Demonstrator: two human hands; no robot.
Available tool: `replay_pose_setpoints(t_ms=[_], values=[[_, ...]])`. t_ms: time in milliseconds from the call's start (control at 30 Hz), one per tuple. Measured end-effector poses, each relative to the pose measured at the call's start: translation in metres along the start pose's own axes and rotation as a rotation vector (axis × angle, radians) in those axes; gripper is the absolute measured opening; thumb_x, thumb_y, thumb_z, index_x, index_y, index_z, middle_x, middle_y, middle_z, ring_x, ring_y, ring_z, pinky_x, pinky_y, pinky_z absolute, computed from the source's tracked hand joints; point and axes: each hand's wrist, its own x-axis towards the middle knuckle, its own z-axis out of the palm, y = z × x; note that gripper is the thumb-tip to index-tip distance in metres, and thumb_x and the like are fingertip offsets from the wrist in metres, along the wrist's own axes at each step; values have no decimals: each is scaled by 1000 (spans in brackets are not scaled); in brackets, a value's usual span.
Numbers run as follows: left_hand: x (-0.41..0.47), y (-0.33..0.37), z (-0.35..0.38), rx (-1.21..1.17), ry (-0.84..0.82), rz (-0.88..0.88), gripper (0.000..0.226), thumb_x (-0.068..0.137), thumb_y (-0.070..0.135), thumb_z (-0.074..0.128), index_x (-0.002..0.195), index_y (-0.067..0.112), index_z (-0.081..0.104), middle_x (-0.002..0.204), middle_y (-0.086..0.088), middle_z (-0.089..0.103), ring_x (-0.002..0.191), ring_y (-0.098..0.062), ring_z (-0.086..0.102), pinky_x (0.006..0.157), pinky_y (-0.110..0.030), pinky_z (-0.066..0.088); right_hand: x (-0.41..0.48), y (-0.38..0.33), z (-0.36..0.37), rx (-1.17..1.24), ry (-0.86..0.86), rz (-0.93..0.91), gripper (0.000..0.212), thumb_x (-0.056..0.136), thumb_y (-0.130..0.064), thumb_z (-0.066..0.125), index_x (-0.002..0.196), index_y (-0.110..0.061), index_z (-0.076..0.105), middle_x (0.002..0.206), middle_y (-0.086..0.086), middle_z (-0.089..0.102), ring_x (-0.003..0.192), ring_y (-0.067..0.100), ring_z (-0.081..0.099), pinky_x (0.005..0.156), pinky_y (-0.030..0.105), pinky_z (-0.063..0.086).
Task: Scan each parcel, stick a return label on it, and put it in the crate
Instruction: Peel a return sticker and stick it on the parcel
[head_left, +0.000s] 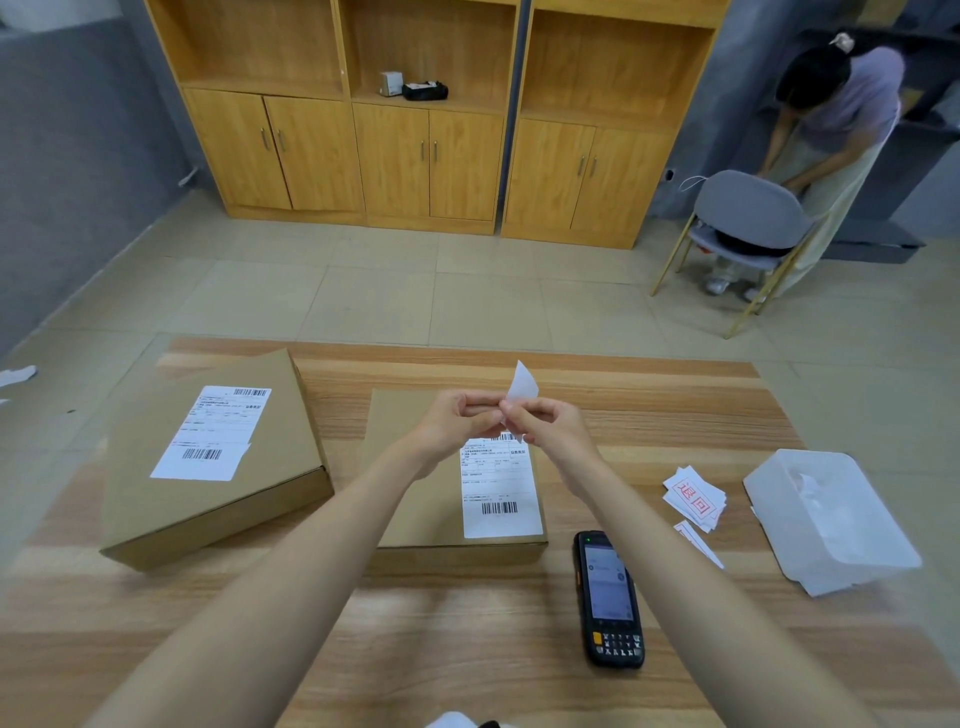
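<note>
White label (522, 385) pinched between left hand (460, 415) and right hand (551, 425), held above parcel (498, 493) at worktop (675, 405) centre. Scanner (609, 597) near right of parcel; label stack (694, 499) beyond it; crate (831, 525) at right edge; second parcel (208, 467) left.

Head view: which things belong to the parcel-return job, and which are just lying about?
Job: label pinched by left hand and right hand; middle parcel; left parcel; scanner; return-label stack.
Lying about: cabinets; black pouch on shelf; grey chair; floor paper scrap; clear tub, role unclear.
</note>
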Motion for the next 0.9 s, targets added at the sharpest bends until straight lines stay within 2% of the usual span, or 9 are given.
replay_pose_setpoints(t_ms=[233, 333, 567, 667, 733, 833, 900], values=[[-2, 0, 1, 35, -4, 13, 30, 93, 3, 54, 122, 3, 60, 114, -14, 67, 98, -18, 63, 87, -21, 52, 1, 2, -2, 2, -19, 28, 9, 82, -19, 71, 84, -10, 71, 71, -2, 68, 60, 1, 59, 59, 10, 49], [-3, -1, 1, 56, 0, 16, 29, 94, 4, 52, 122, 3, 60, 112, -16, 67, 98, -19, 63, 87, -21, 51, 2, 3, -1, -57, 4, 18, 8, 81, -18, 70, 81, -10, 73, 67, -5, 68, 60, 0, 59, 56, 8, 47], [-2, -6, 3, 59, 27, 5, 29, 92, 4, 56, 121, 3, 60, 99, -12, 68, 85, -12, 65, 76, -13, 52, 3, 6, 2, -216, 29, -65, 12, 75, -19, 67, 70, -9, 72, 63, -6, 69, 64, -1, 63, 62, 14, 47], [-1, -7, 3, 59, 30, 10, 27, 92, 4, 55, 119, 4, 62, 98, -12, 69, 78, -5, 67, 73, -12, 51, 3, 5, 3, -229, 22, -86, 12, 76, -16, 66, 66, -17, 72, 63, -7, 70, 65, 0, 64, 66, 18, 49], [-1, -8, 3, 56, 34, 6, 26, 92, 4, 55, 118, 5, 62, 97, -12, 69, 76, -3, 67, 72, -12, 52, 4, 4, 3, -241, 6, -73, 13, 77, -16, 64, 67, -16, 72, 64, -8, 69, 65, 0, 62, 69, 21, 50], [1, -9, 2, 41, 50, -10, 26, 92, 7, 57, 117, 5, 63, 101, -14, 70, 83, -11, 66, 76, -14, 53, 4, 4, 2, -238, -26, -34, 14, 81, -15, 61, 75, -7, 70, 65, -5, 65, 63, 2, 58, 67, 19, 46], [2, -9, 0, 10, 81, -21, 28, 90, 10, 60, 117, 3, 63, 100, -13, 71, 82, -12, 66, 75, -15, 54, 3, 5, 2, -214, -46, 3, 15, 84, -18, 59, 79, -7, 68, 67, -4, 63, 66, 5, 57, 67, 19, 45]])
